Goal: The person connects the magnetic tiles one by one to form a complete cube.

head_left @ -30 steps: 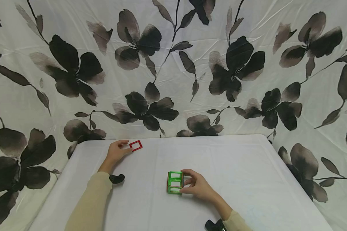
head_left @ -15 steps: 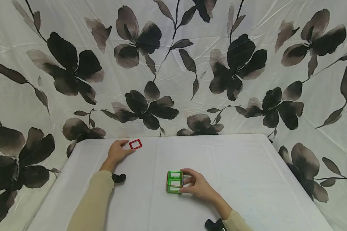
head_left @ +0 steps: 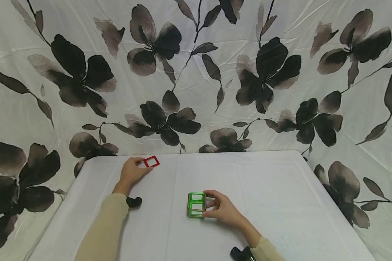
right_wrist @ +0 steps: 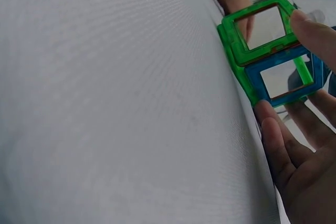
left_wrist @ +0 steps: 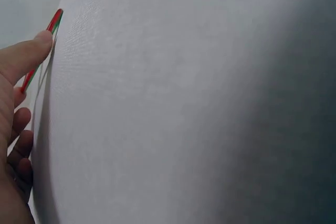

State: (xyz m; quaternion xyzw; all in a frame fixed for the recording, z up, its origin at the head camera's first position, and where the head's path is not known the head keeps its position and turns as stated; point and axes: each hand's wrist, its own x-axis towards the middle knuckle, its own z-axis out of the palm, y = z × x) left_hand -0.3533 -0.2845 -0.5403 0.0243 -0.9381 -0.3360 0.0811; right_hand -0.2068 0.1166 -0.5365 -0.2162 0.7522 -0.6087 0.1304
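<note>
My left hand (head_left: 132,171) is at the far left of the table, thumb and forefinger on the edges of a red square magnetic tile (head_left: 156,158). In the left wrist view the tile (left_wrist: 54,20) appears nearly edge-on, red with some green, between thumb and finger. My right hand (head_left: 224,209) grips a small box of magnetic tiles (head_left: 197,202) near the middle of the table. The right wrist view shows green and blue frames on that box (right_wrist: 253,65), the thumb on its top and fingers along its lower side. Its far side is hidden.
A white table (head_left: 268,188) spreads under both hands. Its back edge meets a white cloth (head_left: 215,127) printed with dark flowers. Black straps with dark devices (head_left: 134,202) sit at both wrists.
The left thumb has slid a little to the right along the red tile's near edge, and the forefinger has closed up to the tile. The right hand and its box stay put.
</note>
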